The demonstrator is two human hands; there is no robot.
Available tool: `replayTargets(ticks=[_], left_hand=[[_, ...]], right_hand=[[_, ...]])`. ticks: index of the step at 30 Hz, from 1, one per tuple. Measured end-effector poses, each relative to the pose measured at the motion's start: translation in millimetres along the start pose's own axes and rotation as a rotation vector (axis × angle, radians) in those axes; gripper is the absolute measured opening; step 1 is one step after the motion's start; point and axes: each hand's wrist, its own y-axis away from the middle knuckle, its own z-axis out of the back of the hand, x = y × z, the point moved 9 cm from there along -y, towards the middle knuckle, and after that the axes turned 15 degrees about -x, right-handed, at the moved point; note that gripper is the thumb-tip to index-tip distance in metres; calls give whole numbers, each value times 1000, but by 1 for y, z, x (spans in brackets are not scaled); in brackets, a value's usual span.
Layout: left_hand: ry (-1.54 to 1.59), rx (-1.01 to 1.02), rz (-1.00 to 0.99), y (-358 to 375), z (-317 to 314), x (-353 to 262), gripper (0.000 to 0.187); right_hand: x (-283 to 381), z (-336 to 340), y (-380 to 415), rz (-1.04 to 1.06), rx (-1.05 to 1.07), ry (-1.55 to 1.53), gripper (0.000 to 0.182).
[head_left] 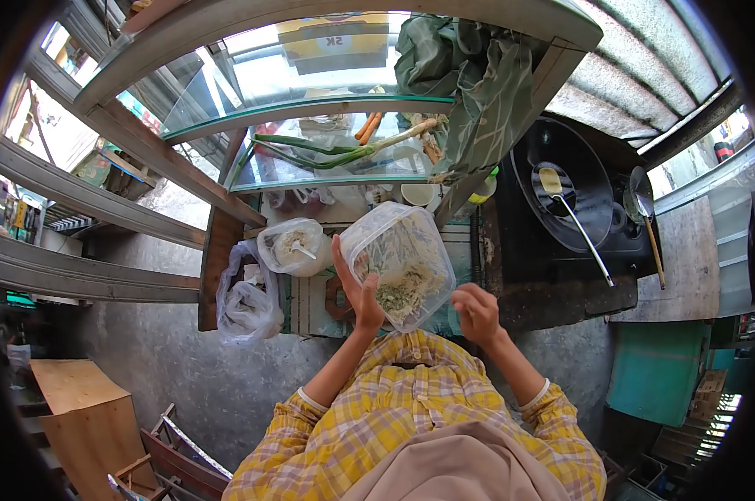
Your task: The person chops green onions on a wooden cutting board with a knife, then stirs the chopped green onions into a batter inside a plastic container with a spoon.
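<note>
A clear square plastic container (432,242) leans towards me in front of my body, with pale flour and chopped greens (407,292) in its lower part and smears up its walls. My left hand (361,292) grips its left side, thumb over the rim and fingers along the outside. Just off the container's right side is my right hand (475,313), its fingers curled closed, with nothing visible in them. Left of the container stands an open plastic bag of white powder (296,246) with a light-coloured handle sticking out.
A black wok (561,209) on the stove at right holds a metal spatula (584,242). Beside it lies a ladle (640,200). Spring onions (336,156) and carrots (367,127) rest on the glass shelf. A bag-lined bin (248,305) stands left.
</note>
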Motion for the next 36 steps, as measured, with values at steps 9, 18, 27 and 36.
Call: replayTargets(ticks=[9, 18, 27, 36], left_hand=[[-37, 6, -26, 8, -7, 3, 82], [-45, -35, -46, -2, 6, 9, 83], [22, -106, -48, -11, 18, 11, 82], [54, -108, -36, -9, 17, 7, 82]], right_hand=[[-82, -2, 62, -788, -467, -427, 38], [-73, -25, 80, -981, -510, -486, 36], [26, -7, 14, -52, -99, -131, 12], [4, -13, 20, -50, 46, -108, 9]])
